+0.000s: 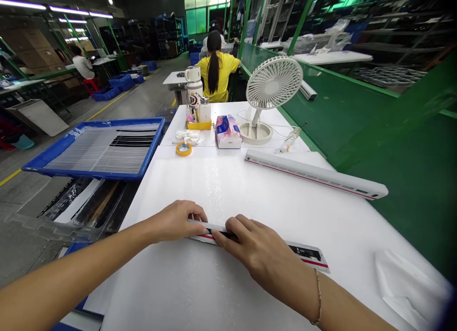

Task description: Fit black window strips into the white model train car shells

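A flat white side panel with a red stripe and a dark band lies across the white table in front of me, probably part of a model train. My left hand grips its left end between thumb and curled fingers. Close beside it, my right hand is closed over the panel's middle, thumb and forefinger pressed on the black strip there. Much of the panel is hidden under the right hand. Farther back to the right rests a long white model train body with a red stripe and small windows.
At the table's far end stand a fan, a tissue pack, a tape roll and a mug. A blue tray of strips is at left, a green conveyor at right. A person in yellow sits ahead.
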Demonstrator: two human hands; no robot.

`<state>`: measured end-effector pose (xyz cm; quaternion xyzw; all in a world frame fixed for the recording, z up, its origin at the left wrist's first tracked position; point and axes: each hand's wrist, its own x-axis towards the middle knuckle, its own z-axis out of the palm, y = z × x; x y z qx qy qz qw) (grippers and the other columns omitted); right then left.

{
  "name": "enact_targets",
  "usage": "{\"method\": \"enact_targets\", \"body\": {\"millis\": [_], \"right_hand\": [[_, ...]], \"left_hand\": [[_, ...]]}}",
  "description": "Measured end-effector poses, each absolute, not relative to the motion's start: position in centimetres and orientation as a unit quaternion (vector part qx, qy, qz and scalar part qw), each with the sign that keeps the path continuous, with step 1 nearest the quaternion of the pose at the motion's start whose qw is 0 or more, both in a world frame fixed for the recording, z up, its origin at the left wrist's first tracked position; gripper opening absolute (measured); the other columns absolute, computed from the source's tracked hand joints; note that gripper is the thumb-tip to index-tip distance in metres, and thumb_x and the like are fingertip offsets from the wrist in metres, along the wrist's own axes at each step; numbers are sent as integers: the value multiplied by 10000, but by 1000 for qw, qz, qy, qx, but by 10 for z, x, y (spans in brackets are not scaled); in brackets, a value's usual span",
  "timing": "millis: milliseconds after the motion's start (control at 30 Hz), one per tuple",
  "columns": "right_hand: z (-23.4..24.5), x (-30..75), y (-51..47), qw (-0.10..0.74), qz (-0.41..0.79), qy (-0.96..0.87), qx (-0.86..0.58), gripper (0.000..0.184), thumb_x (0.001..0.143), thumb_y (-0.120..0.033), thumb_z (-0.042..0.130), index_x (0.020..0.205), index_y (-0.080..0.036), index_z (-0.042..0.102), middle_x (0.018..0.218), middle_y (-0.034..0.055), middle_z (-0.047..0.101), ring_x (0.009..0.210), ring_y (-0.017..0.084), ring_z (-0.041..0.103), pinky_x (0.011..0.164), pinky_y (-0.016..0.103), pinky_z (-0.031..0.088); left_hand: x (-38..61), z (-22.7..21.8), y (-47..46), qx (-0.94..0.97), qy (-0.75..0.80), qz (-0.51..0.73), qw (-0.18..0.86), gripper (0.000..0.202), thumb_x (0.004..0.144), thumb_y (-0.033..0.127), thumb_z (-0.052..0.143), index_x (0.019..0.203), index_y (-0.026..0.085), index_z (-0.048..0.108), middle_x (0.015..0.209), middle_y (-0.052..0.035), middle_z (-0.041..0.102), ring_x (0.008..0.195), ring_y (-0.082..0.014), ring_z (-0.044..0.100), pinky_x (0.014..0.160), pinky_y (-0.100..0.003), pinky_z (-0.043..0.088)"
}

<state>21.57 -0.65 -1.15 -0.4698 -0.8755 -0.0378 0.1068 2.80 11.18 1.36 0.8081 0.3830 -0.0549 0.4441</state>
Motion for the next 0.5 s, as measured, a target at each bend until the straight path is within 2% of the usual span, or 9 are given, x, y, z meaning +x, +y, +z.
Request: {"method": "enact_targets", "body": {"millis": [167,333,400,500], "right_hand": [[-11,227,-12,130,-20,-865,-484,454,788,22,368,1143,-197,547,832,57,502,699,162,456,540,258,380],[-10,247,-20,163,5,-865,-475,402,851,4,313,1112,-177,560,821,60,513,667,140,463,540,244,389],[-12,249,-21,168,-3,-869,-466,339,896,-57,321,1108,-165,563,815,67,528,682,147,483,560,254,416],[-18,247,-21,173,-72,-868,-459,211,910,-146,406,980,-173,603,742,42,547,644,148,510,550,258,439]], "left_hand": [[38,13,122,753,405,-117,506,293,632,430,676,829,214,697,699,16,557,649,-139,486,555,-251,357],[43,9,129,705,444,-149,532,387,487,441,772,791,212,705,727,15,556,683,-151,491,569,-253,344],[46,9,127,700,451,-143,535,396,473,433,776,794,214,700,730,19,553,680,-151,487,569,-253,341],[46,8,117,710,455,-116,524,342,504,390,745,782,200,683,691,24,536,637,-145,471,549,-252,339]]}}
